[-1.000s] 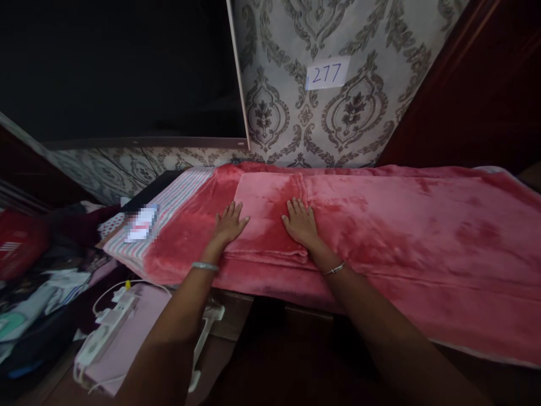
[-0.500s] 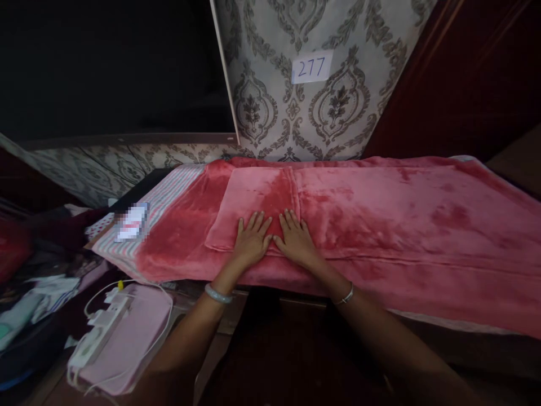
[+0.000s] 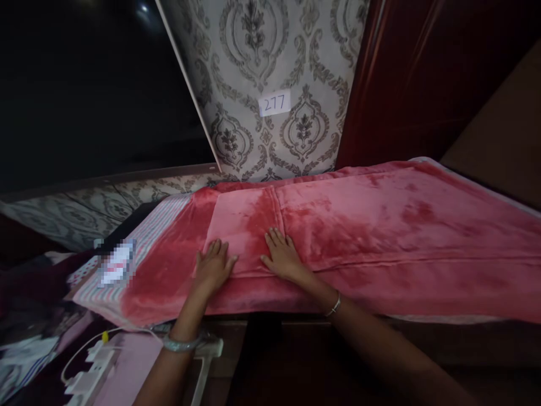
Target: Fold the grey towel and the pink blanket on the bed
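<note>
A plush red-pink blanket [image 3: 359, 220] covers the long surface in front of me, with a folded-over section at its left part. My left hand [image 3: 212, 266] lies flat near the left edge of that folded section, fingers stretched out. Flat on the fold's middle, close to a raised seam, rests my right hand [image 3: 284, 256] with its fingers spread. Neither hand grips the fabric. A striped cloth [image 3: 156, 225] shows beyond the blanket's left side.
A large dark screen [image 3: 97, 90] stands behind at the left. A paper marked 277 [image 3: 274, 103] is on the patterned wall. A white power strip [image 3: 91, 375] with a cable lies at the lower left, by piled clothes [image 3: 25, 349]. A blurred-out item [image 3: 117, 265] rests on the striped cloth.
My left hand has slid leftward toward the fold's left edge, so my hands are farther apart. My right hand stays near the seam. The view has shifted and tilted.
</note>
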`<state>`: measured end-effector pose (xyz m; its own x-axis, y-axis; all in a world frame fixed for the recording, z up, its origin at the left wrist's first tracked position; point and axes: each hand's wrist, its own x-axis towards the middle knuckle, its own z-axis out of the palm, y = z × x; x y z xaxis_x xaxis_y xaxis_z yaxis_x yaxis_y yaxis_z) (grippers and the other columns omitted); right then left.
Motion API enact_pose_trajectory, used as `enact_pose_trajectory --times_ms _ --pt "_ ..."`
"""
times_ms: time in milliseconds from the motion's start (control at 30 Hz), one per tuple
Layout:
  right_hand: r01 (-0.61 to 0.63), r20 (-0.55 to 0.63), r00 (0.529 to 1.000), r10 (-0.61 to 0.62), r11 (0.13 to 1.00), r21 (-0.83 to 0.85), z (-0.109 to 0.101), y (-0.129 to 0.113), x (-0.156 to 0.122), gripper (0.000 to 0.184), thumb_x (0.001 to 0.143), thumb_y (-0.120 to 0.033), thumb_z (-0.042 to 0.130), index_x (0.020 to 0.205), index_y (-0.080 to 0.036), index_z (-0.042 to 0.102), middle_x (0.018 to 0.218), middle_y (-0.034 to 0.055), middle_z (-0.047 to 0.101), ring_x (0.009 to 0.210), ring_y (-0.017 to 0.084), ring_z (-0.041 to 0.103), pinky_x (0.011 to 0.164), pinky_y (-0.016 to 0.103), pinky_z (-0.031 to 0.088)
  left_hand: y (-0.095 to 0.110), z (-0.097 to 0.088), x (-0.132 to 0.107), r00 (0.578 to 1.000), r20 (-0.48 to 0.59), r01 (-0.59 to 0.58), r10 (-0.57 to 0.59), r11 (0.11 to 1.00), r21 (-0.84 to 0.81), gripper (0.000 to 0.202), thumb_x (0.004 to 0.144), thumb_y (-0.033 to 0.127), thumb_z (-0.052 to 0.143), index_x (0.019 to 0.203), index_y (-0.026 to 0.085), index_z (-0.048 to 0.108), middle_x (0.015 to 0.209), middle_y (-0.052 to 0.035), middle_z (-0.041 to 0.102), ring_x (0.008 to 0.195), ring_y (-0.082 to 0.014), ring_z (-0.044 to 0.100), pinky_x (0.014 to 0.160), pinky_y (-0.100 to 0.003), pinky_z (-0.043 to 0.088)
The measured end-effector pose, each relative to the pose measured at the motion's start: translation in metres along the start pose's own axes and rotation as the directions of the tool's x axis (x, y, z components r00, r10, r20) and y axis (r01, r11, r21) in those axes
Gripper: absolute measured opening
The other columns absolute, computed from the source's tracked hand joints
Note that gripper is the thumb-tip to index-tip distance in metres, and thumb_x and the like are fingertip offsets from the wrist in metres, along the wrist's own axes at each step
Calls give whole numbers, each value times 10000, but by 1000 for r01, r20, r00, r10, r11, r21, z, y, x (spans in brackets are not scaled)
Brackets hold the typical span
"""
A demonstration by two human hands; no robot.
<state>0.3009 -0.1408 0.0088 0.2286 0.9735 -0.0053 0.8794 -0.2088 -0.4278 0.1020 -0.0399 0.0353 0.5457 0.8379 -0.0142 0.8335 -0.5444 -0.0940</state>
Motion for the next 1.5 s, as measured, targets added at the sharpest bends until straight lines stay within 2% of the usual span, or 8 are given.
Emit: enact_pose_trajectory --times_ms 100,233,467,667,1033,1133,1333,1500 --pt "-13 -58 998 14 1000 19 -16 3 18 669 1023 -330 389 1654 -135 289 1720 119 219 1604 239 144 1282 495 162 11 -16 21 995 -52 -83 81 996 -31 538 1058 345 334 1557 200 473 1643 -135 420 1547 -266 354 1279 -581 218" --pt "-31 -189 982 22 999 -44 -31 9 50 658 989 -194 353 1646 -162 325 1729 75 197 1606 232 130 1278 501 179 46 -31 63 977 -96 -200 190 975 -100 577 1048 282 332 1620 217 365 1699 -100 319 1588 -249 256 1291 -568 191" --pt "-48 -143 989 27 988 -146 -3 27 69 607 1029 -254 332 1621 -128 371 1705 110 264 1592 253 187 1276 515 164 84 2 87 962 -68 -270 265 959 -89 576 1053 351 330 1621 268 380 1716 -77 273 1600 -314 200 1265 -662 153" --pt "-44 -157 987 19 987 -156 1 31 68 618 1026 -255 321 1628 -119 352 1706 104 263 1586 253 204 1273 519 175 72 7 84 971 -61 -237 233 968 -77 603 1063 458 331 1634 266 349 1724 -68 246 1607 -302 180 1277 -634 142" --pt "-69 -120 991 56 992 -108 -5 27 66 631 1013 -250 336 1630 -120 351 1707 104 260 1590 263 200 1277 528 175 -18 -5 75 996 75 45 -42 998 -40 679 1056 536 305 1653 213 290 1734 -124 172 1613 -313 139 1254 -660 162" --pt "-77 -147 987 69 996 -47 -18 29 79 640 998 -248 357 1627 -132 362 1697 112 290 1587 268 209 1263 539 217 -14 -16 94 998 59 -5 9 998 -69 653 1058 502 305 1637 201 328 1725 -138 219 1605 -316 182 1253 -660 162" --pt "-87 -251 966 69 994 -59 -52 26 135 627 1028 -254 314 1644 -142 319 1725 96 216 1599 253 161 1275 510 203 27 -42 157 988 17 -151 153 983 -105 634 1055 458 343 1644 226 308 1726 -133 216 1610 -293 154 1278 -605 110" --pt "-125 -133 985 111 987 -101 -35 35 154 600 1050 -341 331 1622 -167 378 1711 86 265 1580 306 215 1266 580 175 42 -20 186 989 3 -143 145 984 -109 639 1052 493 326 1635 232 337 1724 -127 224 1606 -316 175 1267 -635 130"
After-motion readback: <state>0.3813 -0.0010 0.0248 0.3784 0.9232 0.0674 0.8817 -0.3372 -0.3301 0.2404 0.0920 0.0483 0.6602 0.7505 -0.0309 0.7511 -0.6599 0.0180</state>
